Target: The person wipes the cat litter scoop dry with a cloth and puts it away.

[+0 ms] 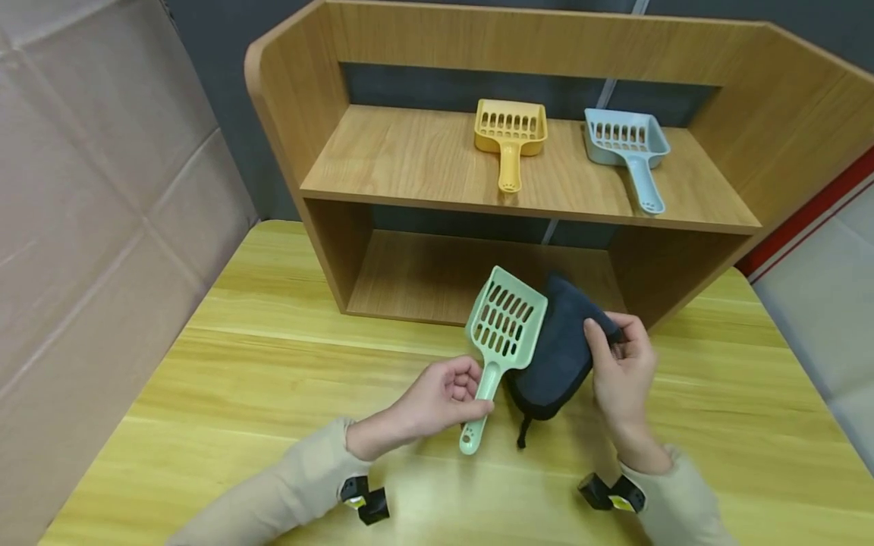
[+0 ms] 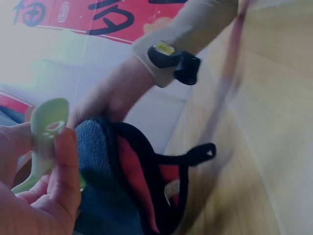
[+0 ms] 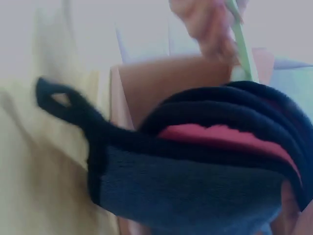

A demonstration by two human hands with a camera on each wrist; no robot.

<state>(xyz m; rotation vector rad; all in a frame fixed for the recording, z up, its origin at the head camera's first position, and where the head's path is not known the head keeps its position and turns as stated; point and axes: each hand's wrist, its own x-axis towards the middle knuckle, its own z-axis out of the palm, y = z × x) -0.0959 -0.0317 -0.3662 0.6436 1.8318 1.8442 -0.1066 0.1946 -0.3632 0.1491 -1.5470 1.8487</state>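
A light green litter scoop [image 1: 488,381] with a slotted pan is tilted up above the table, its handle pinched by my left hand [image 1: 437,398]. My right hand [image 1: 624,379] grips a dark blue fabric mitt [image 1: 561,345] at its right end. In the head view the scoop's pan overlaps the mitt's left edge. The left wrist view shows thumb and fingers on the scoop [image 2: 44,152], with the mitt [image 2: 100,166] just behind it. Pink lining and a hanging loop show at the mitt's [image 3: 190,191] opening in the right wrist view.
Behind the hands stands a two-level wooden shelf [image 1: 410,163]. On its upper board lie a yellow litter scoop [image 1: 510,163] and a light blue one [image 1: 642,182], handles toward me. The wooden table [image 1: 273,387] extends in front, with a light-coloured wall [image 1: 102,189] at left.
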